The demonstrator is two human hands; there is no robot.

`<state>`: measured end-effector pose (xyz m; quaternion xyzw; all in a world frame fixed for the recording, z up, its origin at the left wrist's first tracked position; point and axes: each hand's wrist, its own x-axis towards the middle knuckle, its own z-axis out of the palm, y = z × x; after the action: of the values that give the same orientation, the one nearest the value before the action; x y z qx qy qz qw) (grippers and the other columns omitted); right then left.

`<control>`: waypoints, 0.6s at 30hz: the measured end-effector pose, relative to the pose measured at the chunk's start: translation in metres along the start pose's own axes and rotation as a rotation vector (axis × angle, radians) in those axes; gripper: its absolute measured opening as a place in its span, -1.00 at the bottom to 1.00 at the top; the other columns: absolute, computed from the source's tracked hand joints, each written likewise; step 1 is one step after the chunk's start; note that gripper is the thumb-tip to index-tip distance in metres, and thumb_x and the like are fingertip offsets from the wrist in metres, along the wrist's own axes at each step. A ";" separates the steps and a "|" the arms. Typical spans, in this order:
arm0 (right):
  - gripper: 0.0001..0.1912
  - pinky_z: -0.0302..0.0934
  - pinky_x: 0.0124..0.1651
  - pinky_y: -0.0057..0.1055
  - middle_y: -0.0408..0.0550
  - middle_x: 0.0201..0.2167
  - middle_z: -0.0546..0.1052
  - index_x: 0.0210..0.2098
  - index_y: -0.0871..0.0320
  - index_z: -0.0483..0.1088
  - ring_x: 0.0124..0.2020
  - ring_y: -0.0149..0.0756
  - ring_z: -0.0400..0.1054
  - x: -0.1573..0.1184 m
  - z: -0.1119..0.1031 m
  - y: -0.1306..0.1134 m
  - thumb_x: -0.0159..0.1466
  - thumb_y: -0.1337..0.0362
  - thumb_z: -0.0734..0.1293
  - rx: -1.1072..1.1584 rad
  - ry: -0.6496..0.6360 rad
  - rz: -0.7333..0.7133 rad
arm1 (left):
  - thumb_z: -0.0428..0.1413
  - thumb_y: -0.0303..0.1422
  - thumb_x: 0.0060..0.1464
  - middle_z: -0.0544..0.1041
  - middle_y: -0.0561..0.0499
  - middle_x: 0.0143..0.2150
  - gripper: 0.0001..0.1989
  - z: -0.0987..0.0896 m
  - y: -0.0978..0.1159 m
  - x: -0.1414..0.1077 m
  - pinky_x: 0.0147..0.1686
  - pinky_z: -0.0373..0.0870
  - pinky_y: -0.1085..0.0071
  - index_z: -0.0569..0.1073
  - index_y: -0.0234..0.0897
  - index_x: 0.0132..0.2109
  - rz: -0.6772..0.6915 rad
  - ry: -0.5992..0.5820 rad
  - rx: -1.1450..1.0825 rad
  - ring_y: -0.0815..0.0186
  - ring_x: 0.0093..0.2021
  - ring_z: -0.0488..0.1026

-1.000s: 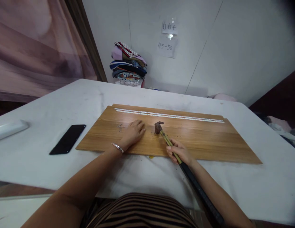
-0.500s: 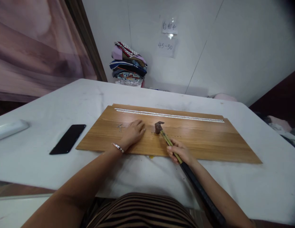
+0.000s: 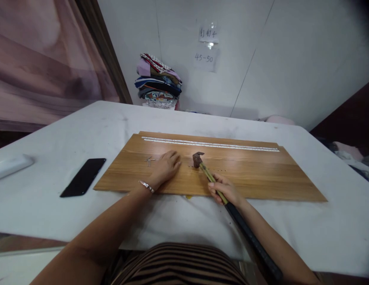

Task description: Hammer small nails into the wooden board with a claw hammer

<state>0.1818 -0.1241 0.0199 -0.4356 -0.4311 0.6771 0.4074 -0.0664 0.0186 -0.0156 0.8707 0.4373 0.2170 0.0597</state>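
A wooden board (image 3: 261, 174) lies flat on a white-covered table (image 3: 83, 122), wider than it is deep. The left hand (image 3: 168, 165) rests palm down on it, released, fingers loosely spread and grasping nothing; a metal band (image 3: 147, 186) circles the wrist. The right hand (image 3: 222, 189) is wrapped around the yellowish part of a hammer's handle, below the head. The hammer (image 3: 197, 159) has its rusty brown head over the middle of the board, between the hands, hiding part of the wood; its long black grip slants down toward the lower right, beside the right forearm.

A few loose nails (image 3: 149, 160) lie just left of the left hand. Small dark dots (image 3: 221, 170) run along the board on both sides of the hammer head. Two thin, marked white strips (image 3: 202, 142) stretch along the far edge.

A black phone (image 3: 83, 177) lies left of the board, near its corner, with a white object (image 3: 12, 166) farther left, cut off by the view. Folded cloth (image 3: 160, 83) is piled against the pale wall (image 3: 226, 79), where a note (image 3: 205, 59) reads "45-50". A pink curtain (image 3: 38, 59) hangs at the left.
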 end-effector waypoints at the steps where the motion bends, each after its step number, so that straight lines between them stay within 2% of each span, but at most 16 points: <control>1: -0.52 -0.08 -0.78 -0.54 -0.43 -0.68 0.32 -0.09 0.12 0.25 -0.84 -0.54 0.03 0.000 0.000 0.000 0.10 0.06 0.42 -0.002 0.000 0.005 | 0.01 -0.30 0.28 0.49 -0.17 0.07 -0.79 0.000 0.000 0.000 0.22 0.33 0.08 0.50 -0.23 -0.06 -0.001 0.000 -0.001 0.08 0.13 0.42; 18: -0.53 -0.07 -0.77 -0.54 -0.43 -0.68 0.32 -0.08 0.11 0.24 -0.83 -0.53 0.05 -0.001 0.000 -0.002 0.11 0.07 0.42 -0.008 0.010 0.003 | 0.01 -0.30 0.28 0.50 -0.16 0.04 -0.81 -0.002 0.002 0.000 0.20 0.34 0.08 0.49 -0.22 -0.09 -0.004 -0.007 -0.010 0.08 0.10 0.43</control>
<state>0.1826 -0.1244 0.0217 -0.4414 -0.4312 0.6736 0.4069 -0.0655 0.0172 -0.0126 0.8704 0.4375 0.2160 0.0662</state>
